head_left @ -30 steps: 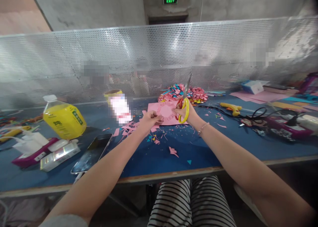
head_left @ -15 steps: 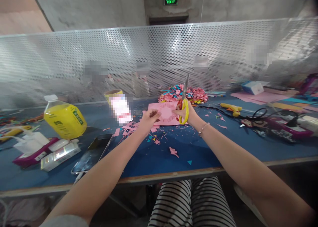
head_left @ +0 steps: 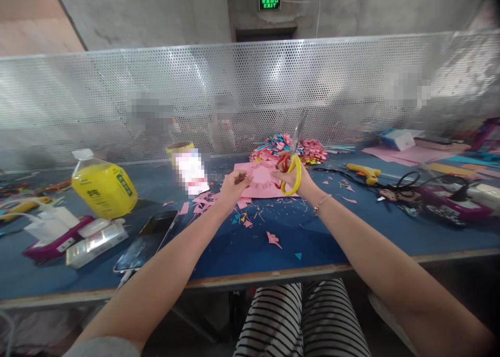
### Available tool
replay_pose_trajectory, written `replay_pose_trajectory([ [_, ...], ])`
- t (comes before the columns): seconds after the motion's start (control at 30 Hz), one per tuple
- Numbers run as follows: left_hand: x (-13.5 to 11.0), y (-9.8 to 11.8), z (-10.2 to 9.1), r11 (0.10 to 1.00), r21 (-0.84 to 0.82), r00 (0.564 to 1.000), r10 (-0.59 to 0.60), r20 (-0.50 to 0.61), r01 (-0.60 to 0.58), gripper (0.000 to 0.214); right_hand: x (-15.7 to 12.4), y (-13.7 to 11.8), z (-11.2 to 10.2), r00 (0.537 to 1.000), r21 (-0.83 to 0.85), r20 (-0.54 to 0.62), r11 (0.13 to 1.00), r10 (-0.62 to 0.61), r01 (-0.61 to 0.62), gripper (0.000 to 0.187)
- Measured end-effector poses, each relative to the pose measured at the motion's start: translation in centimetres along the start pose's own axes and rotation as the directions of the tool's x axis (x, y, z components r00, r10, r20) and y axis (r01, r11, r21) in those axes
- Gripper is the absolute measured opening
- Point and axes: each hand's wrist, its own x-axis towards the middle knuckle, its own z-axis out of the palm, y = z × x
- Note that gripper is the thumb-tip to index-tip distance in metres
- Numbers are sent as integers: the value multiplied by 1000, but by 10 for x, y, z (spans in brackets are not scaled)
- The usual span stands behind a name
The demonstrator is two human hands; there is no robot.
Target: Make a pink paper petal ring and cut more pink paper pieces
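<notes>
A pink paper cutout [head_left: 262,176] with a fringed, folded edge is stretched between my two hands above a pink sheet of paper [head_left: 242,167]. My left hand [head_left: 235,184] pinches its left edge between thumb and fingers. On the other side my right hand [head_left: 294,179] has the scissors [head_left: 290,185] hooked on its fingers, blades pointing up and away, handles yellow and red. Its thumb and fingertips also meet the cutout's right edge. Pink paper scraps [head_left: 203,203] lie around the sheet, and a heap of fringed paper pieces [head_left: 279,148] sits just behind it.
On the left stand a bottle of yellow liquid [head_left: 103,190], a silver box [head_left: 97,245] and a dark phone [head_left: 148,242]. A lit phone [head_left: 191,172] leans on a tape roll [head_left: 180,148]. Rightward lie a yellow glue gun [head_left: 365,173], cables and a purple power strip [head_left: 455,201]. Perforated metal panel [head_left: 250,86] behind.
The scissors' blades have tipped slightly to the right in my right hand. Both hands keep their hold on the cutout, almost in place.
</notes>
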Motion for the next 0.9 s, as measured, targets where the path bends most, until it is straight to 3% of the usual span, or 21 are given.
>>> replay_pose_trajectory([
  [0.13, 1, 0, -3, 987, 108, 992, 117, 42, -121, 14, -2, -1, 1, 999, -22, 31, 1000, -13, 14, 56],
  [0.3, 3, -1, -4, 982, 138, 992, 126, 33, -129, 11, -1, 8, 1, 998, -46, 61, 998, -36, 38, 52],
  [0.4, 1, 0, -3, 986, 138, 995, 89, 48, -95, 24, -1, 11, 1, 998, -73, 43, 997, -34, 37, 52],
  [0.53, -6, 4, 2, 983, 152, 986, 80, 147, -102, 41, -3, 11, 1, 999, -107, 54, 994, -8, 14, 52],
  [0.63, -8, 6, 6, 983, 153, 979, 69, 191, -99, 29, -7, 10, 2, 995, -113, 93, 994, 24, -13, 55],
  [0.9, -3, 1, 6, 972, 229, 995, 33, 95, -54, 11, -12, 10, 8, 983, -87, 177, 996, 44, -29, 57],
])
